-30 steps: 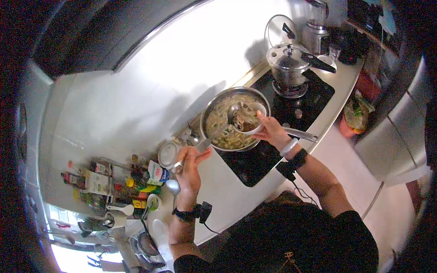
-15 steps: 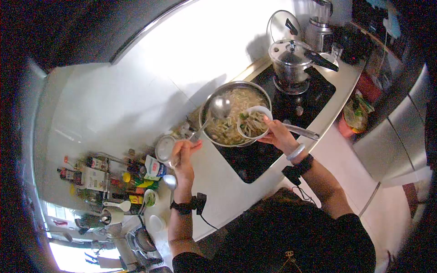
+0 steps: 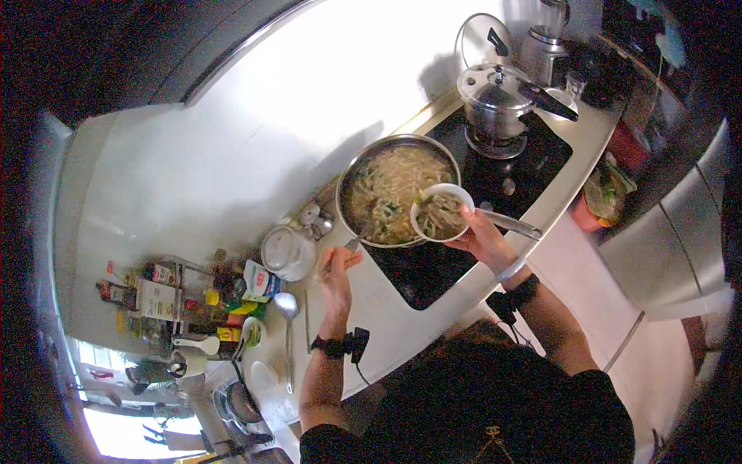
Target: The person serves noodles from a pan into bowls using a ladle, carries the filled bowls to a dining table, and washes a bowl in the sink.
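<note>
My left hand (image 3: 335,272) is closed around the handle of a ladle (image 3: 355,243). The ladle's bowl is down in the wide metal pan (image 3: 340,195), hidden among noodles and broth (image 3: 394,182) with bits of green. In my right hand (image 3: 485,238) is a white bowl (image 3: 415,216), tilted slightly, gripped by its rim with the thumb on the near edge. Noodles and greens fill part of it. This bowl is over the pan's right front edge, near the pan handle (image 3: 510,223).
A pressure cooker (image 3: 495,108) stands on the black cooktop (image 3: 541,155), a glass lid (image 3: 481,40) behind it. Left of the pan are a lidded jar (image 3: 286,251), a second ladle (image 3: 287,306), and several bottles and packets. A blender (image 3: 545,58) stands at the back right.
The ladle has gone from above the pan down into the noodles, my left hand moving right and slightly down. My right hand has shifted the bowl a little right.
</note>
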The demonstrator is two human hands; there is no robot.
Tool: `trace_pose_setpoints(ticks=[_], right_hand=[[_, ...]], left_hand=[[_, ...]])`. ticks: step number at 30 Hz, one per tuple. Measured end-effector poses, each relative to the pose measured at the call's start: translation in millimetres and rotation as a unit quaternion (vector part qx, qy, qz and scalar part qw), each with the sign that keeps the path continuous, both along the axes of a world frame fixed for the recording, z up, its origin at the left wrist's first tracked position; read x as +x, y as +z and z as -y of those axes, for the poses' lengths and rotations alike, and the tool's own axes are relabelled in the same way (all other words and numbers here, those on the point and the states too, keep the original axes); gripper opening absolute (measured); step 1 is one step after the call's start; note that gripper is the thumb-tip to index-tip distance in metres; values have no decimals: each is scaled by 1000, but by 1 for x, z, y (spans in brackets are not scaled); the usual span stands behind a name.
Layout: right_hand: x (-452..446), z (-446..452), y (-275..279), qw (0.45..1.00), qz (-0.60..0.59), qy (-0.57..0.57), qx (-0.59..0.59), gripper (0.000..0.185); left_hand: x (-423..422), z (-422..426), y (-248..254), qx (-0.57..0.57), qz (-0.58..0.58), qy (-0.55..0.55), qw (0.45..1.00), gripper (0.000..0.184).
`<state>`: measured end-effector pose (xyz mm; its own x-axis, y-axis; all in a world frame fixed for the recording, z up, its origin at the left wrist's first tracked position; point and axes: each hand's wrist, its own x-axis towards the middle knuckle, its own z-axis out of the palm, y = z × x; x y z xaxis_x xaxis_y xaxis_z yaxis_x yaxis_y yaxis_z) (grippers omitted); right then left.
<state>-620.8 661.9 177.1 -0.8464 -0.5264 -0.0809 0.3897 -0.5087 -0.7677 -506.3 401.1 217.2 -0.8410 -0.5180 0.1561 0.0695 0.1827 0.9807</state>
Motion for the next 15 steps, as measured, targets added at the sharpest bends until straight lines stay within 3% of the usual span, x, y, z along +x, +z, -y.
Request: trace_pose_setpoints(ticks=[1,2,7,15], right_hand=[[6,-2,13,1000,-11,-3,10,45],[9,-3,20,1000,-22,-8,19,46],[-1,-1,-2,1000,1,3,-3,47],[-2,3,-6,1000,9,0,-14,45]], left_hand=[[-5,5,-7,95,-28,24,995,16],[-10,9,-12,95,-28,26,995,16],[-20,27,-27,311,-117,52,942,10],[-21,67,-37,322,-127,52,937,14]])
